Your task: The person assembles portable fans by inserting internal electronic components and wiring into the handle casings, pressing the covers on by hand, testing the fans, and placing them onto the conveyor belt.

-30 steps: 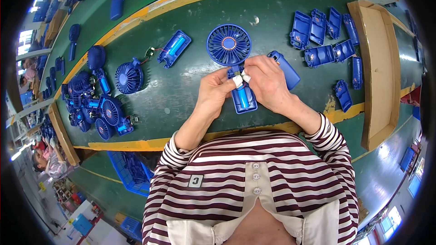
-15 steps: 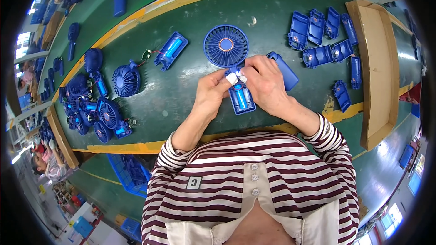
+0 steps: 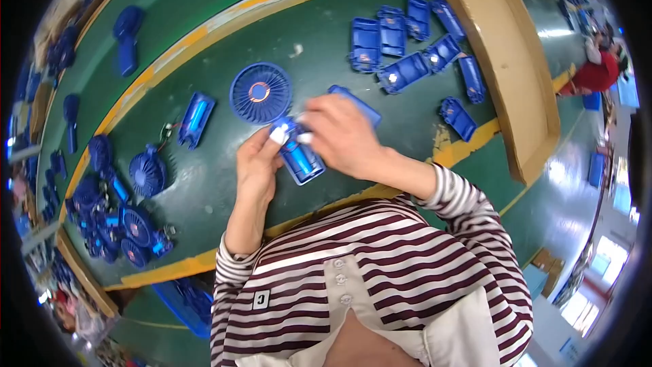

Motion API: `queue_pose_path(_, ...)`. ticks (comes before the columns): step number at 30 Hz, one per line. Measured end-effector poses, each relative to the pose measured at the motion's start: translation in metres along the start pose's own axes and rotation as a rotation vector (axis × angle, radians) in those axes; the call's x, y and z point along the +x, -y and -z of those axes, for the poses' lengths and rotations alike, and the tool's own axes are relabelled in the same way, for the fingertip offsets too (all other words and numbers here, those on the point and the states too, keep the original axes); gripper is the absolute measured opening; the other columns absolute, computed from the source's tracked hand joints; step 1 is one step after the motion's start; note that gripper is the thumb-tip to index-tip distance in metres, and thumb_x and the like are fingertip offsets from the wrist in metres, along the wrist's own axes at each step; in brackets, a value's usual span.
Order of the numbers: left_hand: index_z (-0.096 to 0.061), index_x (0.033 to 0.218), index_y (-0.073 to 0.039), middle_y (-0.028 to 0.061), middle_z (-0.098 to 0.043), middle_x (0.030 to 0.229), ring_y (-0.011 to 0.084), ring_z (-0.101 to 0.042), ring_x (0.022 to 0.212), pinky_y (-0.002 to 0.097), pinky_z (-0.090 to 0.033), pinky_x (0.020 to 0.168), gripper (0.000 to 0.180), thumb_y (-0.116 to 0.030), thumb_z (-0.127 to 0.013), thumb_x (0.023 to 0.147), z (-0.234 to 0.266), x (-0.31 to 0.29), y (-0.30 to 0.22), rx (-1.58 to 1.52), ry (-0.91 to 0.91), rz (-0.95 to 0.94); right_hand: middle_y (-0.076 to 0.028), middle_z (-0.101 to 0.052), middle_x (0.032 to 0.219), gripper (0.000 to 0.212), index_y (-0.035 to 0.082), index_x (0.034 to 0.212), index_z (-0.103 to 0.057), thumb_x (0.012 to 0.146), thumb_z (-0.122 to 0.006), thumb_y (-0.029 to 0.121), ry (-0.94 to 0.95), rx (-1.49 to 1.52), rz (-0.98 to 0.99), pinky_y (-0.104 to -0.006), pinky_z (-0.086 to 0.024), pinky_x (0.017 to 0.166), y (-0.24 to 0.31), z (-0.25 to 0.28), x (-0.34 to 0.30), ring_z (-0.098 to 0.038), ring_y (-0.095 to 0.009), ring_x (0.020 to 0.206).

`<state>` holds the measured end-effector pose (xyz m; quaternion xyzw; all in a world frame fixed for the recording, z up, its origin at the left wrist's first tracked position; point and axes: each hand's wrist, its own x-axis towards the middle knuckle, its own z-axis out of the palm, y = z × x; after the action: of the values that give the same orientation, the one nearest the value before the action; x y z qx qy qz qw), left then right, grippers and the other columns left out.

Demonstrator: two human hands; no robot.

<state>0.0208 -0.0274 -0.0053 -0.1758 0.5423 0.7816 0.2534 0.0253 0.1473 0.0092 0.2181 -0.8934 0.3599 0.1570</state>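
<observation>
A blue handheld fan lies on the green bench, its round grille [image 3: 260, 93] facing up. Its open handle shell [image 3: 302, 163] holds a bright blue battery cell. My left hand [image 3: 257, 160] is closed on the fan's neck, with a white covering on the thumb tip. Close to the right side of that neck is my right hand [image 3: 343, 137], its fingers bent and smeared by motion. A white tip shows on it too, and whether it grips anything is hidden. Just beyond the right hand lies a blue handle cover [image 3: 358, 105], partly hidden by it.
Several empty blue handle shells [image 3: 403, 73] lie at the upper right, beside a long cardboard tray [image 3: 506, 61]. At left are a shell with battery [image 3: 197, 120], a wired fan head [image 3: 147, 171] and a pile of fans [image 3: 102, 214]. A blue crate [image 3: 187, 306] sits below the bench edge.
The whole view has swung, so the bench things appear shifted left. My right hand has drawn slightly off the fan's neck; my left hand keeps its hold.
</observation>
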Motion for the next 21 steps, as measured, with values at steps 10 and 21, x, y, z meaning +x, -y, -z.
queue_pose_path(10, -0.052, 0.110, 0.003, 0.0137, -0.061, 0.103, 0.0175, -0.061, 0.089, 0.0326, -0.050, 0.076, 0.029, -0.013, -0.049, 0.087, -0.002, -0.008, -0.007, -0.035, 0.050, 0.082, -0.015, -0.050, 0.106, 0.056, -0.001, 0.109, -0.050, 0.060, -0.071, 0.014, 0.145, -0.434, -0.219, -0.0379, -0.041, 0.072, 0.000, 0.032, -0.034, -0.048, -0.031, 0.088)
queue_pose_path(21, -0.049, 0.110, 0.008, 0.0187, -0.060, 0.102, 0.0257, -0.061, 0.091, 0.0362, -0.050, 0.080, 0.031, -0.008, -0.048, 0.084, 0.000, -0.001, -0.003, -0.200, 0.054, 0.118, -0.013, -0.053, 0.091, 0.050, -0.002, 0.104, -0.052, 0.060, -0.069, 0.013, 0.137, -0.448, -0.199, -0.0362, -0.046, 0.066, -0.008, 0.029, -0.023, -0.051, -0.029, 0.080)
